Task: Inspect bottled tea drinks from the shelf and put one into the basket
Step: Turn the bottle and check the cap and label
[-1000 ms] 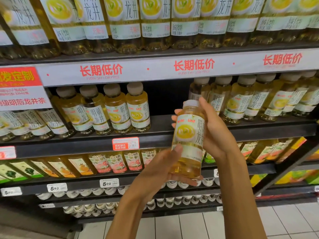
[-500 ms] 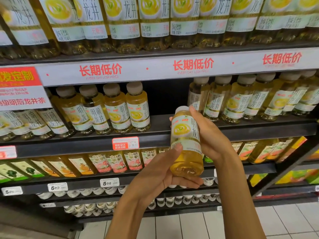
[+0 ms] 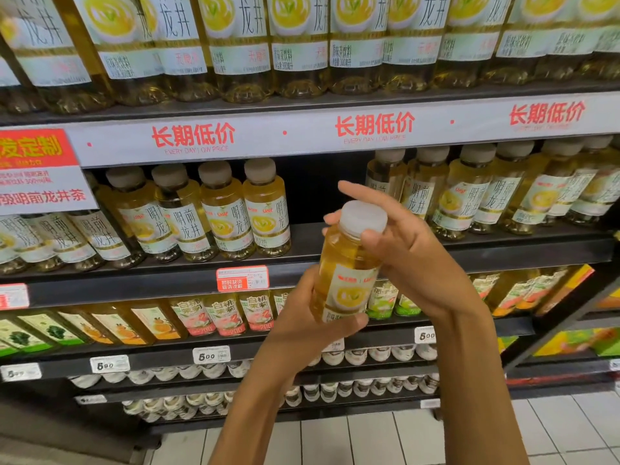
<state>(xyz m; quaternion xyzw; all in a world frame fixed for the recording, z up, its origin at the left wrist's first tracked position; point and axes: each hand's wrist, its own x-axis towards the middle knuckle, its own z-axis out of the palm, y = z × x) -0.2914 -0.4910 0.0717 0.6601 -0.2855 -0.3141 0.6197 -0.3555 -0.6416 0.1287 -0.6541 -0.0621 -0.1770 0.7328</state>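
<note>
The tea bottle (image 3: 349, 263) is held tilted in front of the middle shelf (image 3: 469, 250). The left hand (image 3: 312, 320) grips its lower body, while the right hand (image 3: 412, 250) holds its neck just below the white cap (image 3: 364, 218).

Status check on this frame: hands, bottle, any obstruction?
Left hand grips tea bottle low. Right hand holds its neck below the cap. Basket not in view.

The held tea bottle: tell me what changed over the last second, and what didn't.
The tea bottle has tipped, its cap now leaning toward the camera and to the right, so the label shows less squarely. The right hand slid up from behind the label to the neck, index finger stretched out past the cap. The left hand still grips the lower part. The shelf bottles stayed put.
</note>
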